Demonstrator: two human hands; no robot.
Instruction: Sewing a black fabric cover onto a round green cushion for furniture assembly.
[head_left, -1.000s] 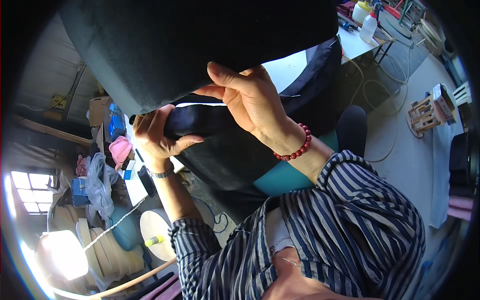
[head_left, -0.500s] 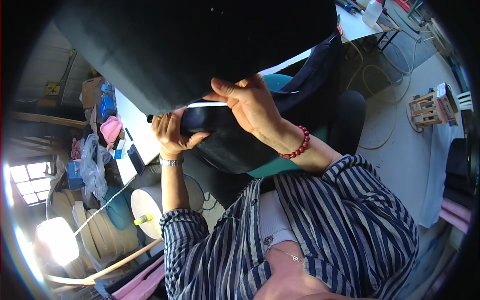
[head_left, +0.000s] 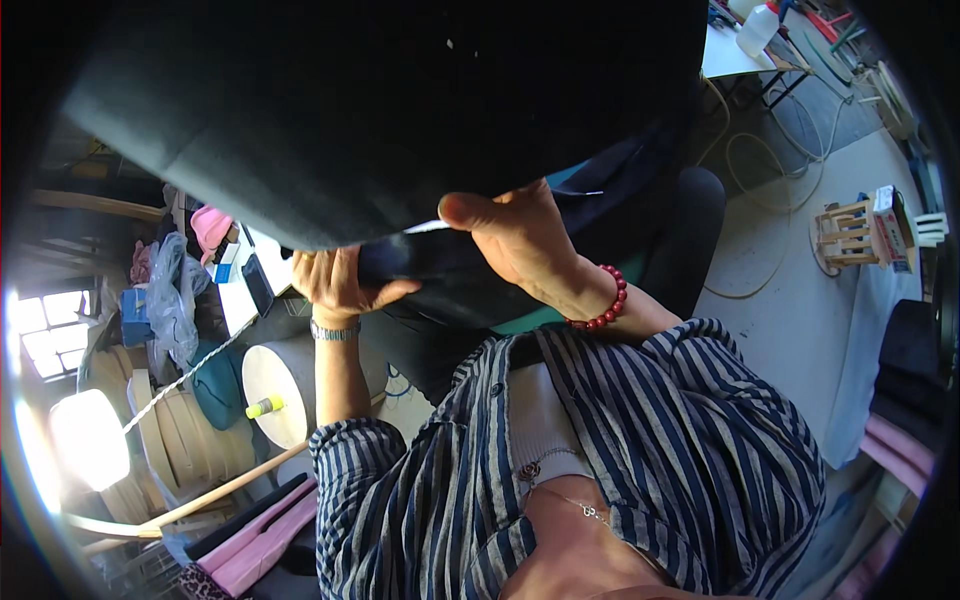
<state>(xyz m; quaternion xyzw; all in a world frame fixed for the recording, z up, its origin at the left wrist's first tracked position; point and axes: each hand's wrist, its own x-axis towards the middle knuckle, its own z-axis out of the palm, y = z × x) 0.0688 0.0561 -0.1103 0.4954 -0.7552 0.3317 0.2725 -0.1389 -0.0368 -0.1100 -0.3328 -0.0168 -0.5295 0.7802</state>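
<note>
A large black fabric-covered piece fills the upper part of the view, its lower edge running above my hands. My left hand grips the fabric at the left end of that edge; its fingertips go out of sight under the edge and the thumb points right. At the middle of the edge, my right hand pinches the fabric, thumb on the near side and fingers mostly hidden behind. Between the hands shows a dark, smooth fold, with a thin white strip just above it.
On the left are a pink cloth, a clear plastic bag, a round drum and a bright lamp. To the right, a small wooden stool and a coiled hose lie on the floor. A bottle stands far right.
The black piece has come lower and nearer, covering more of the teal surface and table behind. Both hands have shifted slightly down, keeping hold of its edge. My view has tilted a little.
</note>
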